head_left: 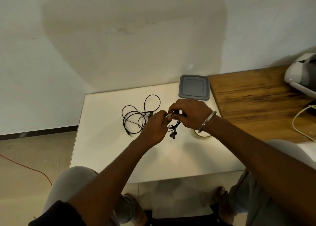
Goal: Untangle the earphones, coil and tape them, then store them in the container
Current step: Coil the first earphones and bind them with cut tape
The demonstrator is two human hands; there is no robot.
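Black earphones (pixel 136 116) lie in loose loops on the small white table (pixel 106 140), their jack plug near the left front of the loops. My left hand (pixel 153 126) and my right hand (pixel 189 114) meet above the table's middle and both pinch a bunch of the cable. Two earbuds (pixel 173 134) dangle below the hands. A grey square container (pixel 194 87) with its lid on sits at the table's far right corner. A roll of clear tape (pixel 203 135) lies partly hidden under my right wrist.
A wooden desk (pixel 256 99) adjoins the table on the right, with a white and grey device (pixel 302 75) and a pale cable (pixel 301 123) on it. An orange cord (pixel 25 167) runs across the floor at left. My knees flank the table's front edge.
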